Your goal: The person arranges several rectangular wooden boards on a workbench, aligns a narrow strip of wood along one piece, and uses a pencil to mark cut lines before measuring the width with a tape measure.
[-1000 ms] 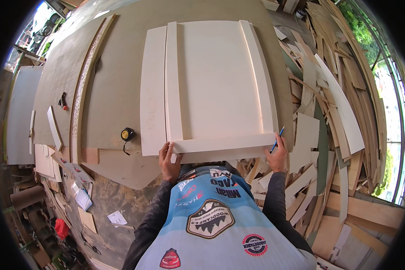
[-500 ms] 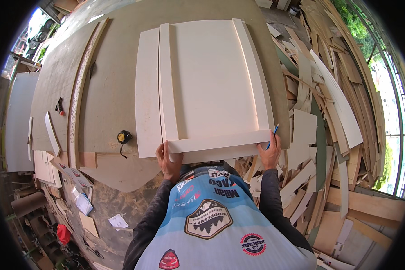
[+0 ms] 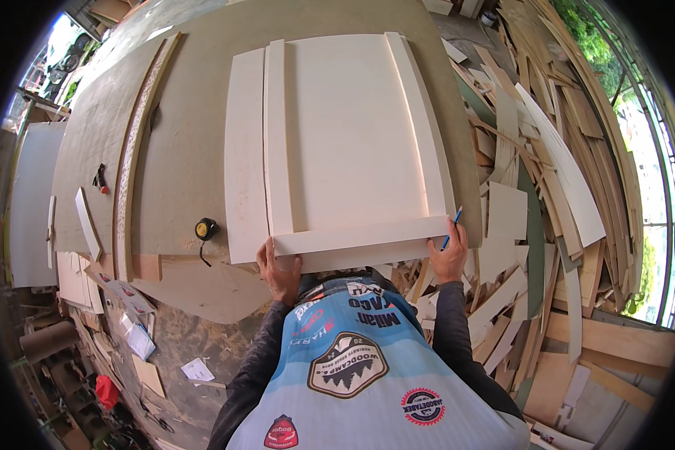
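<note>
A large white panel (image 3: 349,135) lies flat on the worktable, with a long white strip along its left side (image 3: 279,142) and another along its right (image 3: 418,127). Across the near edge runs a third white strip (image 3: 361,235), its ends close to the near ends of the long ones. My left hand (image 3: 280,271) grips this cross strip's left end, fingers at the end and thumb on the near side. At the other end, my right hand (image 3: 449,253) pinches the strip while a blue pencil (image 3: 452,229) sticks up between its fingers.
Left of the panel, a yellow-and-black tape measure (image 3: 205,228) rests on the brown tabletop (image 3: 187,135). Further left are a rough-edged long board (image 3: 139,150), a short white offcut (image 3: 88,223) and a red-and-black tool (image 3: 100,179). Piled wood scraps (image 3: 506,214) fill the right side.
The cross strip has shifted slightly left, and both hands have gone with it. Both keep their hold; the pencil stays in my right hand.
</note>
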A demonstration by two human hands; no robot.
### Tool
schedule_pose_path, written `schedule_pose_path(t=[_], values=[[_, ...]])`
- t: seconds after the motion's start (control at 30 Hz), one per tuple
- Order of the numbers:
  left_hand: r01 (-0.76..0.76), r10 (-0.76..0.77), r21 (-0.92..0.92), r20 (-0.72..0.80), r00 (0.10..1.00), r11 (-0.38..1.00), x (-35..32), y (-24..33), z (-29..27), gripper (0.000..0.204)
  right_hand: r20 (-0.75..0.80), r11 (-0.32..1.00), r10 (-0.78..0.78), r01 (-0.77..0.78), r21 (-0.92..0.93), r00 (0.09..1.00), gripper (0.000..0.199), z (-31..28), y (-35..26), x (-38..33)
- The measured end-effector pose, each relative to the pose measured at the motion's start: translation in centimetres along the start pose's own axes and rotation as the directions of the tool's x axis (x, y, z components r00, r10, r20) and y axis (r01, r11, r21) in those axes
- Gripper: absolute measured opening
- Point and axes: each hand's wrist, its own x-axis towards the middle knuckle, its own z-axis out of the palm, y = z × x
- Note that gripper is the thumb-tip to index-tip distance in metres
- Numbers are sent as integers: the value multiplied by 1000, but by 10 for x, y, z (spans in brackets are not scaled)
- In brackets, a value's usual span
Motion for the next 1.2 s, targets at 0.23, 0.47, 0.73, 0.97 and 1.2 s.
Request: schedule_pose_path(t=[0.23, 0.47, 0.73, 0.97, 1.2], values=[[96, -95, -16, 55, 994, 995, -2, 1, -5, 66, 65, 988, 28, -37, 148, 997, 69, -3, 21, 2], [113, -113, -22, 29, 993, 993, -2, 0, -4, 62, 109, 978, 48, -69, 198, 993, 71, -12, 11, 5], [124, -122, -22, 72, 990, 992, 1, 2, -8, 62, 118, 976, 68, -90, 196, 991, 72, -10, 13, 7], [63, -62, -10, 64, 996, 998, 2, 0, -8, 63, 123, 986, 61, -79, 148, 991, 68, -8, 13, 9], [31, -31, 1, 64, 997, 1000, 0, -5, -8, 62, 103, 987, 75, -88, 134, 992, 65, -7, 12, 8]])
